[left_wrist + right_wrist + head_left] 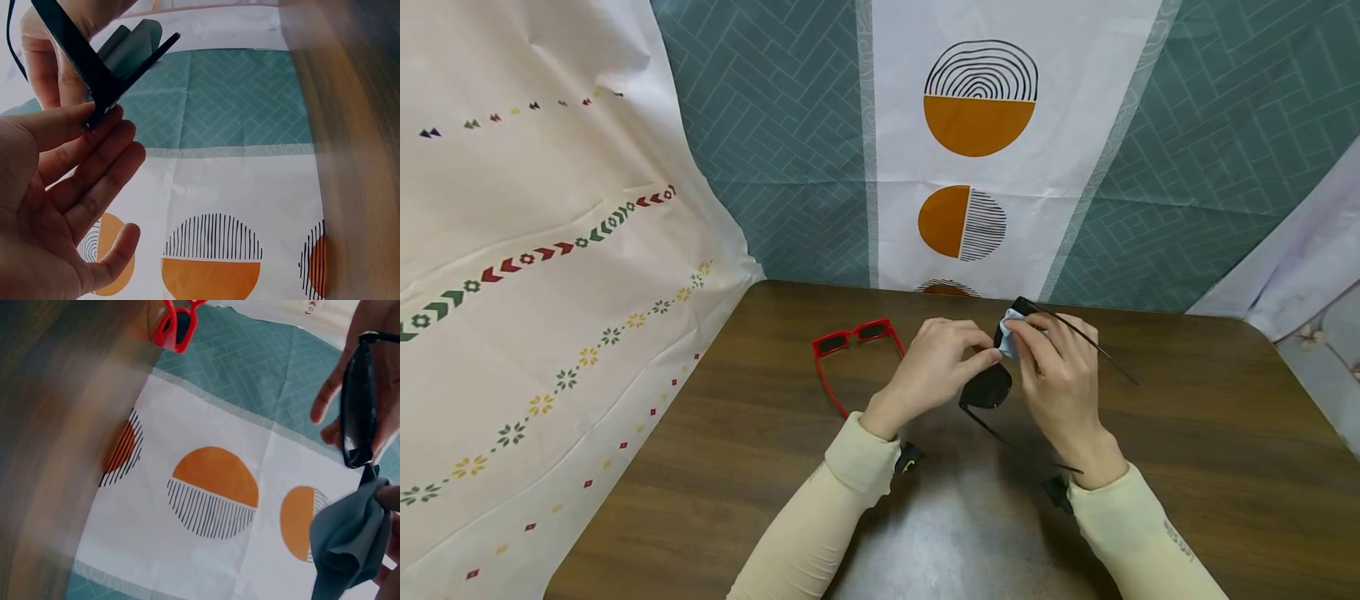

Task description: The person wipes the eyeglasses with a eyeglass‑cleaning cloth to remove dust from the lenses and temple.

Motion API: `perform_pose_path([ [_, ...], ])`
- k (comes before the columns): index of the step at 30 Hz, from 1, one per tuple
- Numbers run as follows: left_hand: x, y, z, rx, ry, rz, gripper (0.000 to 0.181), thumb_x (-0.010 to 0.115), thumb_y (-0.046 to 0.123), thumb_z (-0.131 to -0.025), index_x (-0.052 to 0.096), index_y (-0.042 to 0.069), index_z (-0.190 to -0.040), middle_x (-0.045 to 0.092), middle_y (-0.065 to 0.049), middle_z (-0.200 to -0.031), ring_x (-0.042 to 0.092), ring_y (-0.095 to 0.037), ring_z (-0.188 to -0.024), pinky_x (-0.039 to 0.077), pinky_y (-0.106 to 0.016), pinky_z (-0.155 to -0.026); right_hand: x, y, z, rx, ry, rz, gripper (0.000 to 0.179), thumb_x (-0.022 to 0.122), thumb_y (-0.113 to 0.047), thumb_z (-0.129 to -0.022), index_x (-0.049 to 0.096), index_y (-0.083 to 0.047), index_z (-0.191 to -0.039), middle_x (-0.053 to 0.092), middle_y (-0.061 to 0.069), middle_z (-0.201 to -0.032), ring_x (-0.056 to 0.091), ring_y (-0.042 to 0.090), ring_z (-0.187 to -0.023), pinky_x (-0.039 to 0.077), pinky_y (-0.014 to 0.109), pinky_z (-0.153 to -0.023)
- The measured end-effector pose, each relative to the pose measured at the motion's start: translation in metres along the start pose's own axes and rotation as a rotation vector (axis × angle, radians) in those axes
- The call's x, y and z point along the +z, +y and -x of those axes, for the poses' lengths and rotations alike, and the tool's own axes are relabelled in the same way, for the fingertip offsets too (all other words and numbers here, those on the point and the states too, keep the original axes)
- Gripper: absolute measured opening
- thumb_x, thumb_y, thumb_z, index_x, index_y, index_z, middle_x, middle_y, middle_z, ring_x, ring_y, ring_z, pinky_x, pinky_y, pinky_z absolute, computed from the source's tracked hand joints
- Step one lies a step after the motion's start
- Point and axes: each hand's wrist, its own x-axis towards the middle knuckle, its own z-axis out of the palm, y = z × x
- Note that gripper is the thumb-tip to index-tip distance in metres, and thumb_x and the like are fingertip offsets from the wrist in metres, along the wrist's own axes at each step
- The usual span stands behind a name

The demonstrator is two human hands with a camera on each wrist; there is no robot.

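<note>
Your black sunglasses (pixel 987 386) look like smooth, glossy plastic, that blue cloth (pixel 1008 344) matt. Red sunglasses (pixel 833 342) at your 11 o'clock? Shiny plastic too. Desk (pixel 715 450)'s wood-grain, glossy around its 6.

Black sunglasses (pixel 988 387) and a pale blue cloth (pixel 1009 343) above a brown, wood-grained table (pixel 722 467)
On the table, red sunglasses (pixel 853 335) with dark lenses; behind it, a teal hanging (pixel 767 133) with paler brick-like lines and a white panel (pixel 898 150) of orange and black-lined circles; left of it, a cream curtain (pixel 550 192) with red and green chevrons, yellow and green flowers.
</note>
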Motion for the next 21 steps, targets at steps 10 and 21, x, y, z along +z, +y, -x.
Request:
perform_pose_path([
  [10,0.002,-0.005,-0.002,-0.028,0.134,0.049,0.015,0.071,0.021,-0.101,0.082,0.011,-0.1,0.077,0.004,-0.097,0.067,-0.014,-0.086,0.048,-0.035,-0.097,-0.009,0.005,-0.004,-0.058,-0.221,-0.026,0.022,0.075,0.015,-0.085,0.073,0.002,-0.101,0.066,0.016,-0.098,0.057,0.042,-0.097,0.042,0.059,-0.085],
  [21,0.001,-0.007,-0.001,-0.111,0.161,0.18,0.016,0.071,0.021,-0.1,0.082,0.011,-0.099,0.076,0.003,-0.097,0.064,-0.014,-0.081,0.05,-0.026,-0.08,-0.018,0.013,-0.01,-0.002,-0.223,0.015,0.022,0.072,0.018,-0.085,0.074,0.0,-0.097,0.067,0.016,-0.093,0.059,0.042,-0.097,0.042,0.057,-0.083],
])
